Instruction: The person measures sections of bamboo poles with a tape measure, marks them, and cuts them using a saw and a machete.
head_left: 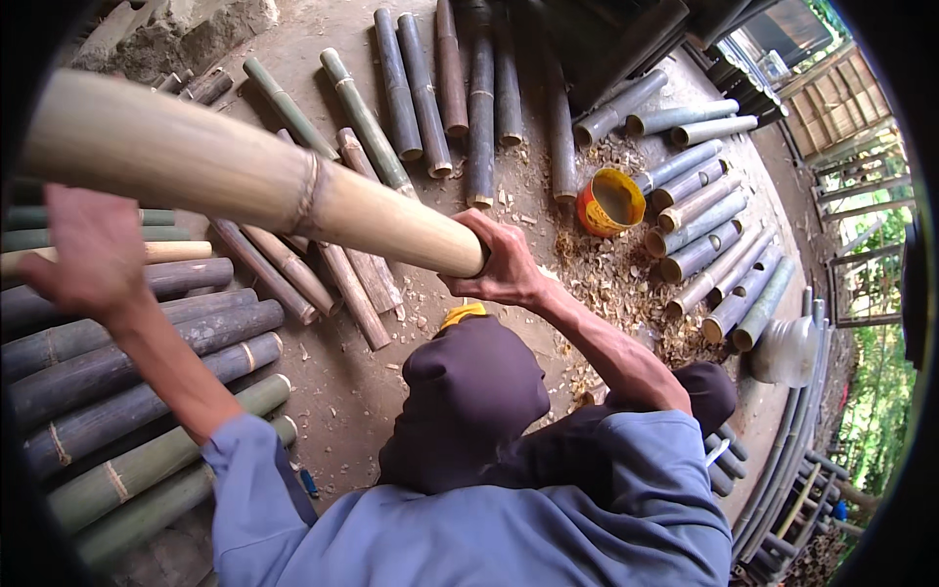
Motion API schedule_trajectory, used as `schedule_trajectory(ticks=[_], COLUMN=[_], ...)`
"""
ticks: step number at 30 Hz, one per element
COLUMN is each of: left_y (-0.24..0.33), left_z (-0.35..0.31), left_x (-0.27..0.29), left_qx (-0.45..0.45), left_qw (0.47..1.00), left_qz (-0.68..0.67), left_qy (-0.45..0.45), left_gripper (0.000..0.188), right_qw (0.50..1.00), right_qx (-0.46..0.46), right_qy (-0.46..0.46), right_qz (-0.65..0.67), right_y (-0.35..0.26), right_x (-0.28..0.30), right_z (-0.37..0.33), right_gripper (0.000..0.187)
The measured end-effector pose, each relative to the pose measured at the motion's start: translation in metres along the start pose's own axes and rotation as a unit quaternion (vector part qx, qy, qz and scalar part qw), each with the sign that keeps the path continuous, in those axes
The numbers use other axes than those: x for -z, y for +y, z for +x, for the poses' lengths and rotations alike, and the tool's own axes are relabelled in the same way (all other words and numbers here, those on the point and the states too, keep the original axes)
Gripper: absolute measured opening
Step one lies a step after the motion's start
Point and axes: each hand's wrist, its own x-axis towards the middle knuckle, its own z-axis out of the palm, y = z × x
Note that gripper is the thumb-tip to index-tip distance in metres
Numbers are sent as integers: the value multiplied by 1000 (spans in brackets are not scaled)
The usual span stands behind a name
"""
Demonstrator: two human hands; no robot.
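Observation:
A thick, pale tan bamboo pole (235, 176) slants across in front of me, its near end to the right and its far part reaching toward the upper left rim. My right hand (504, 259) is wrapped round that right end. Just below the pole, at the left, my left hand (93, 254) is raised with thumb and fingers apart, blurred by motion; it appears to hold nothing. Beyond my dark-trousered knee (479, 377) shows a small yellow thing (463, 313), mostly hidden.
Dark and green bamboo lengths (147, 372) lie stacked at my left. More bamboo pieces (401, 88) lie across the ground ahead. Notched bamboo sections (699, 254) line up at the right, near a yellow-red bucket (611, 203) and scattered shavings (626, 284). A rock (186, 34) sits far left.

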Motion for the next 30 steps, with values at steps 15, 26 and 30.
schedule_trajectory(ticks=[15,26,30], left_y=[-103,-190,-205], left_z=[46,60,45], left_x=[-144,-236,-297], left_qx=[80,116,29], left_qw=[989,968,988], left_qz=[-35,-184,-7], left_qy=[119,122,153], left_gripper=[40,34,31], right_qw=[980,960,926], right_qx=[-125,-192,-246], right_qy=[97,152,210], right_qz=[-117,-133,-196], right_y=[77,95,100], right_x=[113,189,219], right_z=[-117,-189,-216], right_gripper=[39,43,43])
